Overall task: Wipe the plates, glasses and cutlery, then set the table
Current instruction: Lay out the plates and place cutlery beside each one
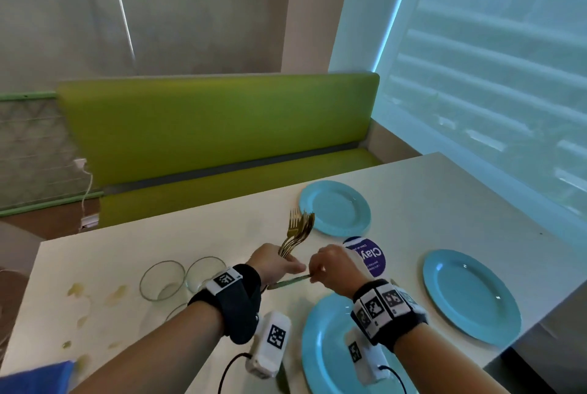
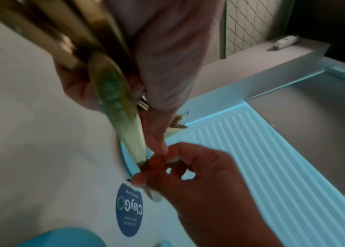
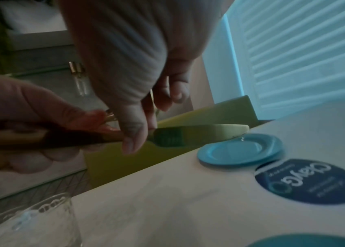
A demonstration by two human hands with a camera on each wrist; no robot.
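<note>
Head view: three plates [image 1: 335,208]; three glasses [image 1: 162,279].

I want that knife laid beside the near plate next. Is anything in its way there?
Nothing visible blocks it. The right hand pinches the knife above bare table left of the near plate; the glasses stand farther left.

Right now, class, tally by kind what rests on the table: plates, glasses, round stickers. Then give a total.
Blue plates: 3, far, right, near
Clear glasses: 2; a curved rim beside the left forearm may be a third, too hidden to count
Round sticker: 1
Total: 6
</note>
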